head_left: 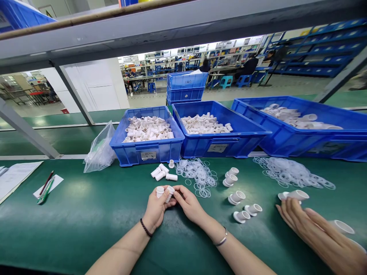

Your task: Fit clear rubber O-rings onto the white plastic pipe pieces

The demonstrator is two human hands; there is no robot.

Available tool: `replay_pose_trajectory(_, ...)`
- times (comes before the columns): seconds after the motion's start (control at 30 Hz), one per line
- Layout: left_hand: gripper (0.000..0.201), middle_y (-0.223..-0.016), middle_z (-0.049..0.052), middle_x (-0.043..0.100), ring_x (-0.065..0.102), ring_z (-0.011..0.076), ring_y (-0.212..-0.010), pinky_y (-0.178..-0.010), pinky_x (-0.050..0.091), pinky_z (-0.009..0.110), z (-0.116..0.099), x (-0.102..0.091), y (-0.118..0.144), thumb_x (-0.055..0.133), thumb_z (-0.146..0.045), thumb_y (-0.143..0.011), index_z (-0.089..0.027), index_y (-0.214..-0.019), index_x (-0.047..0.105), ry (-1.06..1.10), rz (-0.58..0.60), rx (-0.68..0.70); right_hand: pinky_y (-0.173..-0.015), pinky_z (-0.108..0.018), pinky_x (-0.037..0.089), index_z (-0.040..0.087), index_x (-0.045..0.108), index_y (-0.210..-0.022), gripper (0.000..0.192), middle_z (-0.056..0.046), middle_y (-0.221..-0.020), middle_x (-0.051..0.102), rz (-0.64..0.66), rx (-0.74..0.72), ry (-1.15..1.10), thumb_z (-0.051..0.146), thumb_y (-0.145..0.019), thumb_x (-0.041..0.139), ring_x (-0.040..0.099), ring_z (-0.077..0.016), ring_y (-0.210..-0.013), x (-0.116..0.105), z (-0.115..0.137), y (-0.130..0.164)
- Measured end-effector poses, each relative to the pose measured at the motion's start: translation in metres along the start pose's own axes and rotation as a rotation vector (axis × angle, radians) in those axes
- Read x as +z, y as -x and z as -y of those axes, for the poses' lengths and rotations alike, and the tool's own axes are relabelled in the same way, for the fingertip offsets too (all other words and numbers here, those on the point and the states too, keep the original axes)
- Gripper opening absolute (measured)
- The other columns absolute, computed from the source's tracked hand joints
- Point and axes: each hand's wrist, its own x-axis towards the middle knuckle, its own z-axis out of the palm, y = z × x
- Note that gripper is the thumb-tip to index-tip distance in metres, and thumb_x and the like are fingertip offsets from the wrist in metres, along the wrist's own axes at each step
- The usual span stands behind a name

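My left hand (157,209) is closed around two white plastic pipe fittings (159,191), held side by side near the front middle of the green table (120,229). My right hand (187,202) meets it, its thumb and fingertips pinched at the right-hand fitting (170,193). Whether a ring sits between those fingertips is too small to tell. Just beyond my hands lie several white fittings (161,173), with one standing upright. To their right spreads a pile of thin clear rings (197,173). Several flanged fittings (237,196) stand to the right of my forearm.
Blue bins (147,147) of white parts line the back of the table. A co-worker's hand (321,233) touches a larger fitting (298,195) at right, near a second ring pile (292,172). A clear bag (100,149), pens (46,190) and papers (18,177) lie left.
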Motion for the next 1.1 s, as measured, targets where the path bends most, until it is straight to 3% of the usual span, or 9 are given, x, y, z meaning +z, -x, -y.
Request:
replay_pose_trajectory(0.23, 0.045, -0.083, 0.005, 0.068, 0.062, 0.0105, -0.062, -0.059, 0.054, 0.023, -0.002, -0.002, -0.002, 0.084, -0.035, -0.065, -0.013, -0.094, 0.058, 0.053, 0.025, -0.091, -0.074, -0.03, 0.049, 0.02, 0.061, -0.1, 0.03, -0.005, -0.091, 0.062, -0.022, -0.032, 0.101, 0.044, -0.093, 0.046, 0.058, -0.0174, -0.081, -0.002, -0.007, -0.001)
replay_pose_trajectory(0.5, 0.054, -0.076, 0.003, 0.066, 0.064, 0.0138, -0.062, -0.055, 0.053, 0.024, -0.006, -0.001, 0.003, 0.083, -0.043, -0.063, -0.015, -0.096, 0.052, 0.007, 0.091, -0.147, -0.069, -0.028, 0.05, 0.02, 0.06, -0.092, 0.032, -0.003, -0.089, 0.058, 0.01, 0.018, -0.099, 0.051, -0.085, 0.058, 0.057, -0.0159, -0.076, -0.003, -0.001, -0.001)
replay_pose_trajectory(0.57, 0.058, -0.079, 0.004, 0.067, 0.065, 0.0147, -0.064, -0.055, 0.052, 0.024, -0.006, -0.001, 0.003, 0.083, -0.045, -0.061, -0.016, -0.099, 0.051, -0.023, 0.082, -0.158, -0.072, -0.031, 0.051, 0.021, 0.056, -0.093, 0.033, -0.004, -0.09, 0.06, -0.062, 0.015, -0.231, 0.052, -0.084, 0.058, 0.06, -0.0176, -0.079, -0.012, 0.0, -0.004)
replay_pose_trajectory(0.67, 0.055, -0.064, -0.004, 0.058, 0.055, 0.0081, -0.05, -0.048, 0.041, 0.018, -0.006, -0.004, 0.001, 0.083, -0.042, -0.061, -0.017, -0.097, 0.05, -0.108, 0.043, -0.113, -0.073, -0.035, 0.052, 0.023, 0.05, -0.099, 0.035, -0.005, -0.092, 0.063, -0.278, -0.013, -0.33, 0.055, -0.086, 0.052, 0.063, -0.021, -0.082, -0.038, -0.002, -0.011)
replay_pose_trajectory(0.73, 0.049, -0.06, -0.008, 0.051, 0.048, 0.0056, -0.047, -0.046, 0.035, 0.018, -0.006, -0.005, 0.0, 0.079, -0.042, -0.066, -0.018, -0.097, 0.049, -0.133, 0.067, -0.074, -0.069, -0.034, 0.051, 0.022, 0.052, -0.093, 0.031, -0.004, -0.081, 0.063, -0.388, -0.001, -0.103, 0.052, -0.085, 0.054, 0.062, -0.021, -0.074, -0.058, -0.007, -0.015)
replay_pose_trajectory(0.8, 0.043, -0.065, -0.007, 0.051, 0.048, 0.0064, -0.05, -0.049, 0.035, 0.019, -0.006, -0.006, 0.0, 0.07, -0.047, -0.073, -0.019, -0.097, 0.047, -0.109, 0.122, -0.049, -0.069, -0.034, 0.048, 0.022, 0.056, -0.084, 0.022, -0.004, -0.077, 0.063, -0.41, -0.021, 0.267, 0.044, -0.084, 0.057, 0.061, -0.0213, -0.073, -0.072, -0.013, -0.017)
replay_pose_trajectory(0.93, 0.041, -0.073, -0.003, 0.053, 0.052, 0.0093, -0.057, -0.054, 0.037, 0.022, -0.002, -0.006, 0.0, 0.059, -0.054, -0.08, -0.019, -0.099, 0.046, -0.185, 0.181, -0.017, -0.07, -0.031, 0.044, 0.023, 0.063, -0.085, 0.011, -0.005, -0.084, 0.067, -0.288, -0.145, 0.807, 0.026, -0.085, 0.053, 0.061, -0.0225, -0.082, -0.072, -0.022, -0.017)
replay_pose_trajectory(1.1, 0.044, -0.087, 0.004, 0.056, 0.052, 0.0122, -0.066, -0.059, 0.041, 0.025, 0.005, -0.011, -0.006, 0.06, -0.051, -0.08, -0.017, -0.106, 0.048, -0.438, 0.201, 0.087, -0.059, -0.024, 0.037, 0.023, 0.062, -0.082, 0.013, -0.003, -0.074, 0.062, -0.116, 0.013, 1.075, 0.014, -0.083, 0.053, 0.059, -0.0185, -0.076, -0.056, -0.016, -0.019)
